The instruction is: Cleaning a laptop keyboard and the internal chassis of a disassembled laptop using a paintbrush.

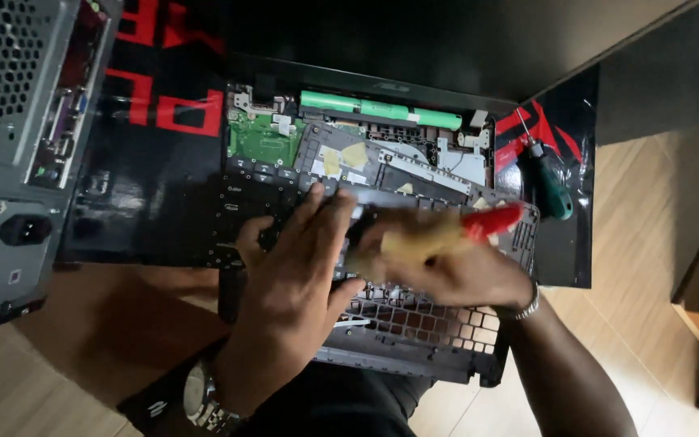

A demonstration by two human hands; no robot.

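My left hand [289, 275] and right hand [446, 263] are bare; a steel link watch [202, 400] circles my left wrist, a thin silver bracelet [525, 307] my right.

Soft indoor light is falling evenly; glare is shining on the glossy black mat [155, 202] at left, and the right hand [446, 259] is smearing with motion blur.

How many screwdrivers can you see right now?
2: a green-handled screwdriver lies on the black mat right of the opened laptop; a red-handled one, blurred, is in the right hand. Others may be hidden.
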